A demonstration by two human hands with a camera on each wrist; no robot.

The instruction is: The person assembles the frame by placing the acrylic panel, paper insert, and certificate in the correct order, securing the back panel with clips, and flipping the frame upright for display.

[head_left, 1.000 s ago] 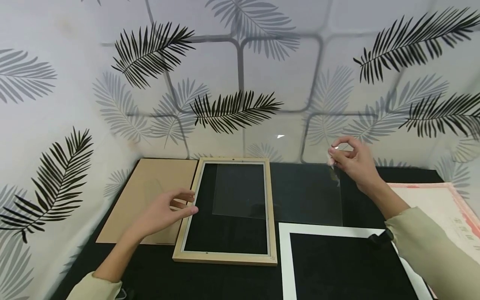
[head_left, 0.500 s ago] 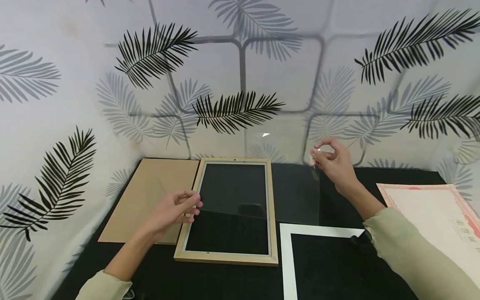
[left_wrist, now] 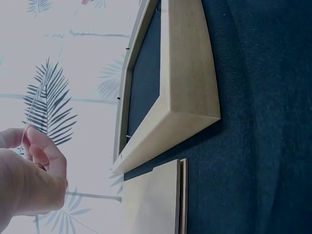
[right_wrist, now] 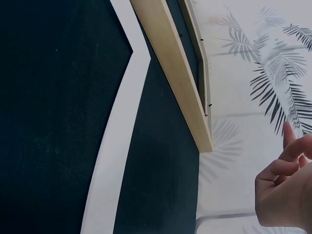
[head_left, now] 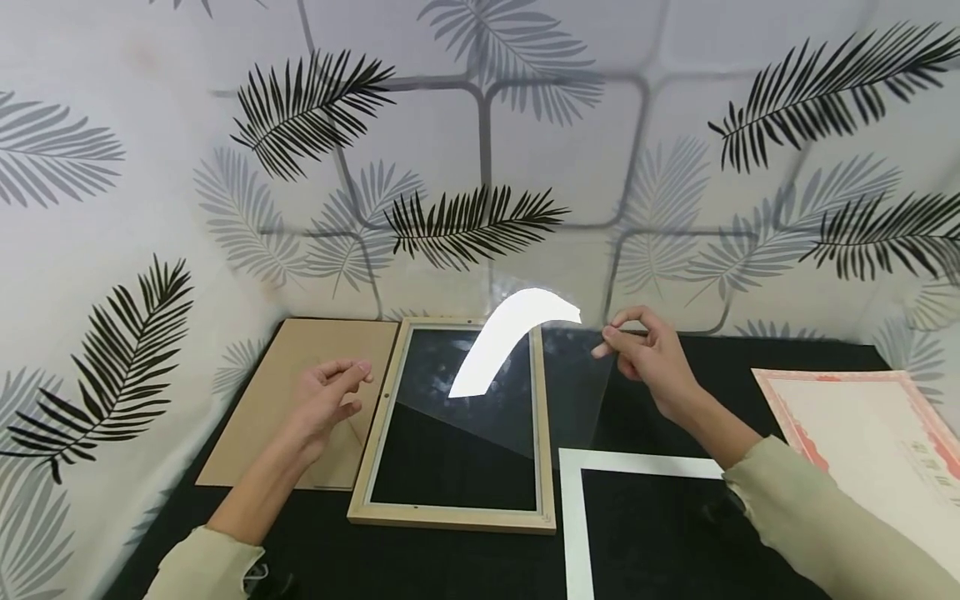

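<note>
A clear, see-through plastic sheet (head_left: 517,333) spans between my hands above the wooden picture frame (head_left: 545,467), bowed and bright with glare. My left hand (head_left: 318,412) pinches its left edge with thumb and fingers, over the brown backing board (head_left: 255,433). In the left wrist view, the sheet's thin edge rises from the fingertips of that hand (left_wrist: 36,178). To the right of the frame, my right hand (head_left: 656,371) pinches the opposite edge. The frame lies flat, its inside showing black. In the right wrist view, the right hand (right_wrist: 287,185) is curled beside a pale reflection.
A white mat border (head_left: 576,525) lies right of the frame on the black cloth (head_left: 465,567). Farther right is a pink-edged certificate (head_left: 855,425). Behind everything stands a leaf-patterned curtain (head_left: 555,150). The board's edge runs close along the frame's left side.
My right hand has moved left and down with the sheet. My left hand, apart from it a second ago, now pinches its left edge and has shifted left. A broad glare has appeared.
</note>
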